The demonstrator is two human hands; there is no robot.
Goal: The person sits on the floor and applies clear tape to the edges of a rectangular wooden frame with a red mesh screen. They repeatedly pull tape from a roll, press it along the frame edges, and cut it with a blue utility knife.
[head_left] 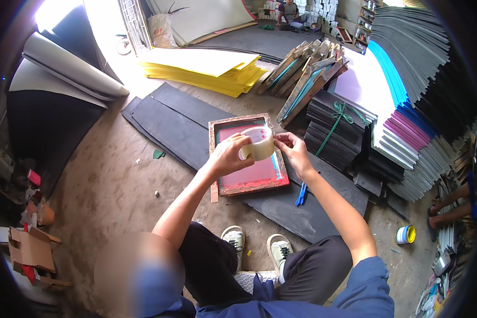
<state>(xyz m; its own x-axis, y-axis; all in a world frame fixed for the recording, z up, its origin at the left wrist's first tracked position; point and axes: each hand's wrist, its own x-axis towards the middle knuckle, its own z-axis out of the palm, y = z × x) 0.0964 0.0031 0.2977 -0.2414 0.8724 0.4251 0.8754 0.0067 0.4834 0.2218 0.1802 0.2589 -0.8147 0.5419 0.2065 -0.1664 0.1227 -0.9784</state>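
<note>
A wide roll of clear packing tape [263,150] is held up in front of me, over a wooden screen-printing frame [254,187]. My left hand [229,156] is closed round the left side of the roll, thumb and fingers on its rim. At the roll's right edge, the thumb and fingertips of my right hand [296,151] pinch together against the tape; whether a loose end is between them is too small to tell. The frame has a reddish mesh and worn, paint-stained edges, and it lies on black sheets [180,114]. A blue-handled tool [302,195] rests to its right.
Yellow sheets [196,71] are stacked beyond, with several old wooden frames [307,74] leaning beside them. A tied black bundle [328,124] and tall foam-sheet piles stand right. A paint can [406,235] and another person's legs [453,204] are at far right; an open cardboard box [32,249] is left.
</note>
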